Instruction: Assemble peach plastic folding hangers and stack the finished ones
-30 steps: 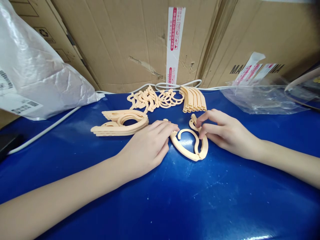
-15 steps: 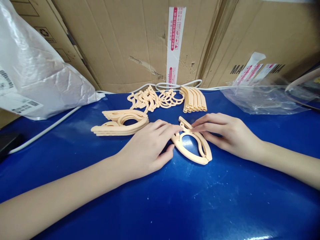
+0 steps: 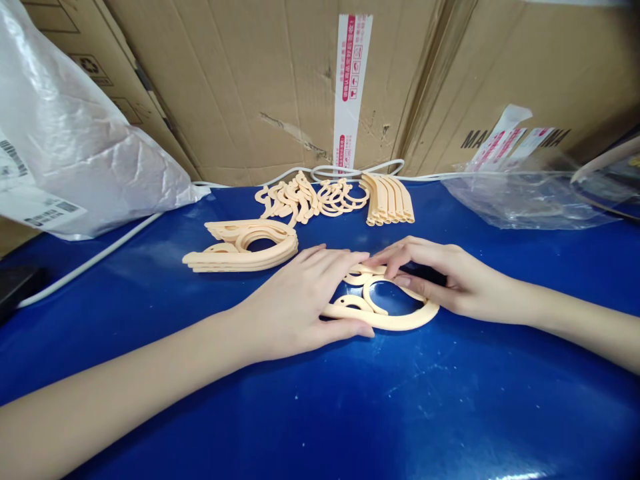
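A cream plastic folding hanger point(image 3: 403, 322), folded into a compact oval, lies on the blue table between my hands. My left hand point(image 3: 293, 303) grips its left end, thumb along the near arm and fingers over the far side. My right hand point(image 3: 450, 277) is closed on its far right side, with bent fingers and thumb on the far arm. The fingers hide much of that arm. Left of my left hand rests a stack of similar folded hangers point(image 3: 235, 259).
Behind lie loose hook pieces point(image 3: 301, 200), ring-shaped pieces point(image 3: 330, 203) and a row of curved arms point(image 3: 389, 200). A white cable point(image 3: 95, 260) runs along the back and left. Cardboard boxes point(image 3: 250, 80) wall the back, with a silver bag point(image 3: 100, 133) left and clear plastic point(image 3: 525, 200) right.
The hanger has turned so its tip points right, and its two arms now lie nearly sideways. My left thumb has moved onto the near arm; my right hand has curled over the far one.
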Demonstrator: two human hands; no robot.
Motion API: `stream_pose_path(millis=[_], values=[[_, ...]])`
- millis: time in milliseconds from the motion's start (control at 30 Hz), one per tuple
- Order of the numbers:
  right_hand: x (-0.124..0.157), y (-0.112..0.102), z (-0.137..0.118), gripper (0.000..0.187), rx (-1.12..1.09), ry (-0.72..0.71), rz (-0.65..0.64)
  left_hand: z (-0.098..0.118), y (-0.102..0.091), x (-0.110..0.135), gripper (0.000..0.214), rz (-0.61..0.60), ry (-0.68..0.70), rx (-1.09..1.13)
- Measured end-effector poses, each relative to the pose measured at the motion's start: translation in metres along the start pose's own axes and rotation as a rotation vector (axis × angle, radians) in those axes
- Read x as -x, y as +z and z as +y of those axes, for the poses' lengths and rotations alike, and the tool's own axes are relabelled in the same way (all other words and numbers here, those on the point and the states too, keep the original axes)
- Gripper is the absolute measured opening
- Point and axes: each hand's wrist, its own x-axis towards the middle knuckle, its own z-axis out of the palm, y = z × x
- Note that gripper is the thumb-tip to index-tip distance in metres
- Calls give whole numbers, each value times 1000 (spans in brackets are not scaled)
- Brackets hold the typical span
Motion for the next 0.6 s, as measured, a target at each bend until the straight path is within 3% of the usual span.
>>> stream_pose_path(millis=[133,233,400,600], values=[[0,1,1,14,-74,88,122,2,-2,0,64,-7,6,15],[0,-2,2,23,-86,228,219,2,-4,1,60,64,9,-7],[-2,-12,1,25,-261,373,120,2,-5,3,55,236,3,-134],[-1,-13,1,29,-414,403,82,4,-5,4,57,266,22,-238]])
